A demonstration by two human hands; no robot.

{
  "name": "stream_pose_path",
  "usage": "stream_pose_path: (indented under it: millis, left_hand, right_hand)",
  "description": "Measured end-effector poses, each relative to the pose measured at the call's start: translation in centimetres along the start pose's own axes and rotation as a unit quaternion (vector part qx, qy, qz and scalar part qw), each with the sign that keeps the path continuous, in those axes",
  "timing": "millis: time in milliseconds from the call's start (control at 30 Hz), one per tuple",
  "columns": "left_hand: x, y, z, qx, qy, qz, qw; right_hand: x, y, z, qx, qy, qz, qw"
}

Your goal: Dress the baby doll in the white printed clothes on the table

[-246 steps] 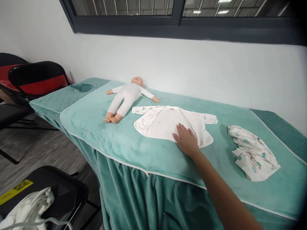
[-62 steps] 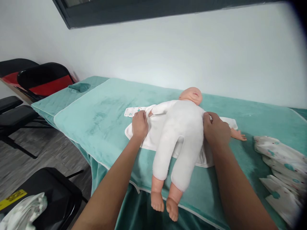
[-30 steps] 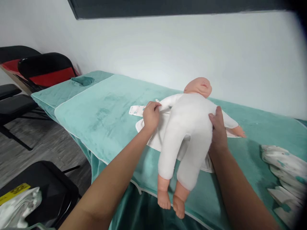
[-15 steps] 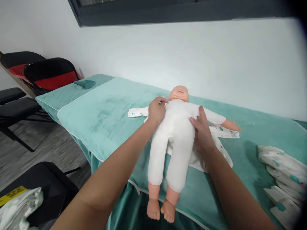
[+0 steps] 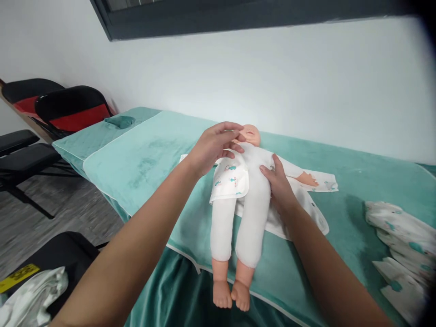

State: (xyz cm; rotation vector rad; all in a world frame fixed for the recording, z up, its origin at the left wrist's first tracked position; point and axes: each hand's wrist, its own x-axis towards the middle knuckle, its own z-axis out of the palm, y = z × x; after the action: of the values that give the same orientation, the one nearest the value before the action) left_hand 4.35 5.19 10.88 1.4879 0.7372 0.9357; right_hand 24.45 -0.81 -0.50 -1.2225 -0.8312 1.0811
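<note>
A baby doll [image 5: 254, 204] with a white cloth body lies on its back, feet at the near edge of the bed. Beneath it is spread a white printed baby shirt [image 5: 229, 179], whose left flap lies over the belly and hip. My left hand [image 5: 218, 143] is above the doll's upper chest near its chin, fingers apart and holding nothing. With the thumb on the belly and the fingers along the side, my right hand [image 5: 281, 186] grips the doll's torso. The doll's right-side arm lies over the shirt's sleeve [image 5: 327, 179]; its other arm is hidden.
Folded printed baby clothes [image 5: 398, 231] lie at the right on the green bed cover [image 5: 136, 159]. A black chair [image 5: 68, 254] at lower left holds a crumpled white cloth [image 5: 37, 295]. Black and red folding chairs [image 5: 78, 111] stand at the far left. A white wall [image 5: 272, 81] runs behind.
The shirt's left flap has come over the doll's belly. My left hand has risen off the doll's side and opened. The doll has shifted slightly left, its arm lower, with my right hand.
</note>
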Motion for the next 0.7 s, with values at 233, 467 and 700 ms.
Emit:
stream_pose_path:
  millis: [233,467,700]
  left_hand:
    - [-3.3,-6.6,2.3,0.297,0.167,0.043,0.939]
    - [-7.5,-8.1,5.9,0.417,0.141,0.121,0.890]
    - [-11.9,-10.0,5.5,0.359,0.155,0.123,0.912]
  right_hand:
    - [0.0,0.6,-0.3,-0.024,0.002,-0.009,1.000]
    - [-0.4,0.1,-0.2,-0.085,0.030,-0.020,0.996]
    - [-0.7,0.4,-1.6,-0.307,0.166,-0.163,0.923]
